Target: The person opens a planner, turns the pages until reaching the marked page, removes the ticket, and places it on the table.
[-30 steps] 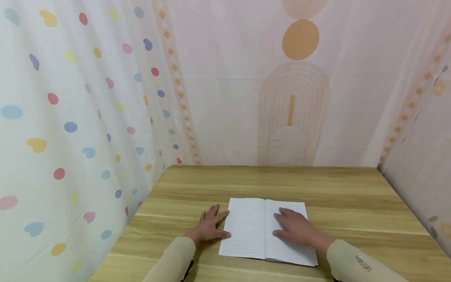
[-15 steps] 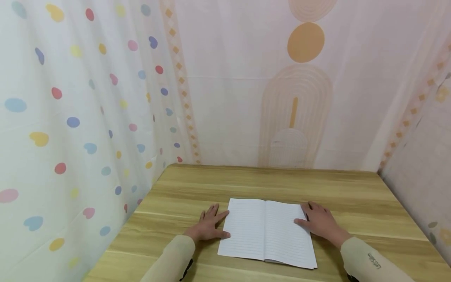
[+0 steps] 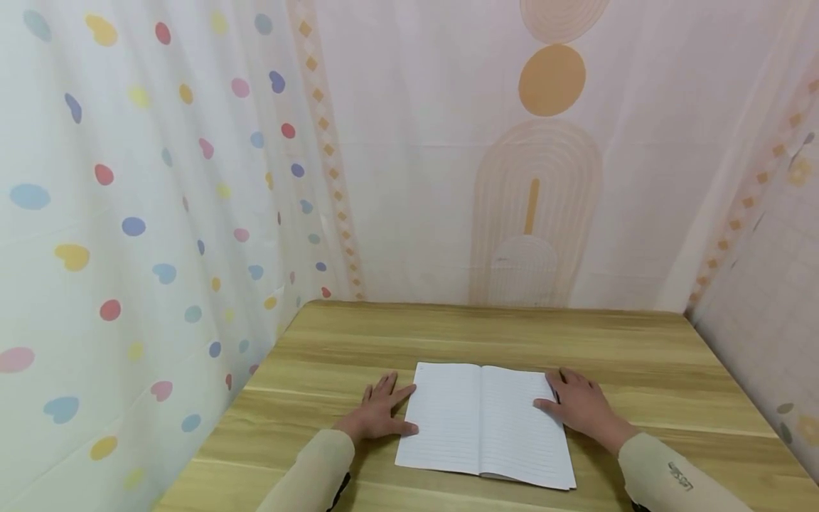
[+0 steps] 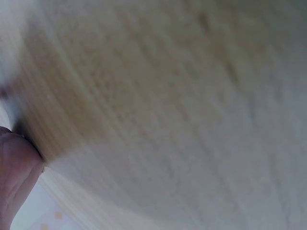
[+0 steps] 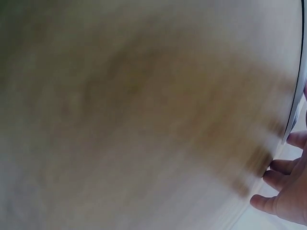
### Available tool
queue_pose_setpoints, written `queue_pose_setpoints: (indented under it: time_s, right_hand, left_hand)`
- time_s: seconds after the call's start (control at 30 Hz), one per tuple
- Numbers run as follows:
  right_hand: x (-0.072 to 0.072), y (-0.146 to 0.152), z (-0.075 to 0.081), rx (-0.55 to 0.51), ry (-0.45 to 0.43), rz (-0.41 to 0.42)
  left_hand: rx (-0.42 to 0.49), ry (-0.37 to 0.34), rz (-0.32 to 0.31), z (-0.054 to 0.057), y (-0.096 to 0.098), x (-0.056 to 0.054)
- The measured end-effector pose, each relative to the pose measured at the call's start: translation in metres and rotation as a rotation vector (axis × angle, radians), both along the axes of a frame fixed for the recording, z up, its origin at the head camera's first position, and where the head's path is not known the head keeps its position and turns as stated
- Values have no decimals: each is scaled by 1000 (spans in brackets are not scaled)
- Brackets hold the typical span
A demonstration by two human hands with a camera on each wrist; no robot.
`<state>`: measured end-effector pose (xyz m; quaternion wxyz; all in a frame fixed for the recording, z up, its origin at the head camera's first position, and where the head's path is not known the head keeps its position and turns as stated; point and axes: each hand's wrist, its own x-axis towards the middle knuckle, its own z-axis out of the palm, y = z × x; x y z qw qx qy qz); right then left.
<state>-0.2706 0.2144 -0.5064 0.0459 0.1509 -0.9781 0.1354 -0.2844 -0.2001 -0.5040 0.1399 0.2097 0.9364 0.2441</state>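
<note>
A lined notebook (image 3: 441,419) lies spread on the wooden table, its white ruled pages facing up. The left hand (image 3: 377,414) rests on the table at its left side, fingers spread, with thumb and index tips touching the left page edge. At the opposite edge is the right hand (image 3: 581,404): its thumb lies over the right page and its other fingers reach around the upper right side. In the right wrist view the right hand's fingers (image 5: 288,179) touch the tabletop beside the dark notebook edge (image 5: 298,72). Only part of the left hand (image 4: 17,172) shows in the left wrist view.
The wooden table (image 3: 486,331) extends behind and on both sides of the notebook. A dotted curtain (image 3: 160,235) hangs along the left, a patterned curtain (image 3: 416,213) at the back, and another curtain (image 3: 768,284) at the right.
The right hand has moved rightward from the middle of the right page to its outer edge, then stayed there. The left hand has kept its place; the notebook has barely moved.
</note>
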Motion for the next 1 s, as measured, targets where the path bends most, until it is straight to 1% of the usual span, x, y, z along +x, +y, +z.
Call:
queue_pose_setpoints:
  time_s: [0.2, 0.37, 0.53, 0.77, 1.0]
  right_hand:
    - [-1, -1, 0, -3, -10, -12]
    - [0, -3, 3, -10, -3, -7]
    - [0, -5, 4, -55, 3, 4]
    - [-7, -6, 3, -182, 1, -3]
    - [-8, -9, 7, -378, -17, -21]
  left_hand:
    - [-5, 2, 7, -2, 0, -1]
    - [-4, 7, 2, 0, 1, 1]
    - [-13, 9, 0, 2, 1, 1]
    - [-15, 9, -6, 3, 1, 1]
    - [-13, 8, -3, 4, 1, 2]
